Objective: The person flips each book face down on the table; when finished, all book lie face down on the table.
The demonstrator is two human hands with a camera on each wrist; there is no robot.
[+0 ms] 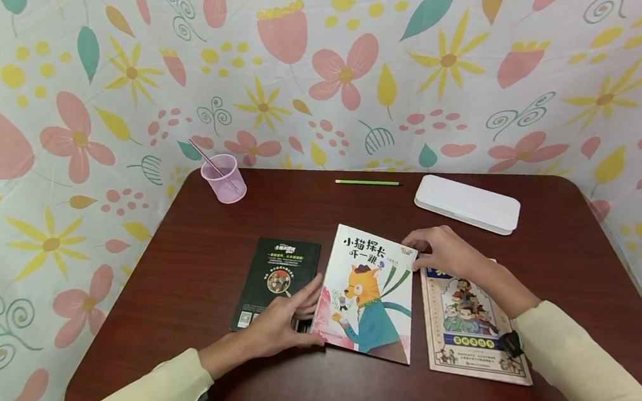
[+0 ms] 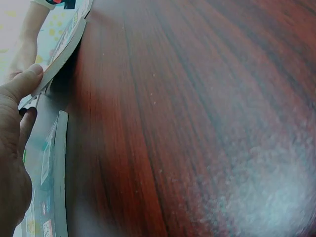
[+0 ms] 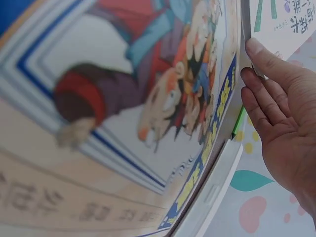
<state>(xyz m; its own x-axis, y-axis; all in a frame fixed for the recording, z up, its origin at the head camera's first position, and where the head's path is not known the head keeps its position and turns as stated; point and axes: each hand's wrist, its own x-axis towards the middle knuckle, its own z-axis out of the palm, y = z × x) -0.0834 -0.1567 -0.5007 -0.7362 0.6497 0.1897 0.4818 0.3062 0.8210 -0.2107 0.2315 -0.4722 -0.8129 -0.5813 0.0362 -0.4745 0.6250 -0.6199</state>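
A white picture book (image 1: 371, 281) with an orange cat on its cover is held between both hands, slightly tilted. My left hand (image 1: 275, 327) grips its left edge, thumb on the front and fingers behind; in the left wrist view the book (image 2: 66, 49) is raised off the table. At the book's upper right corner, my right hand (image 1: 445, 253) pinches the edge between thumb and fingers. A black book (image 1: 276, 279) lies under and beside the left hand. To the right, below the right forearm, lies a beige comic-style book (image 1: 465, 350) with cartoon figures, partly covered by the arm.
A pink cup (image 1: 230, 186) with a thin stick in it stands at the back left. A green pencil (image 1: 368, 182) lies along the back, and a white case (image 1: 466, 204) sits at the back right. A floral curtain (image 1: 318, 98) hangs behind the dark wooden table (image 1: 196, 247).
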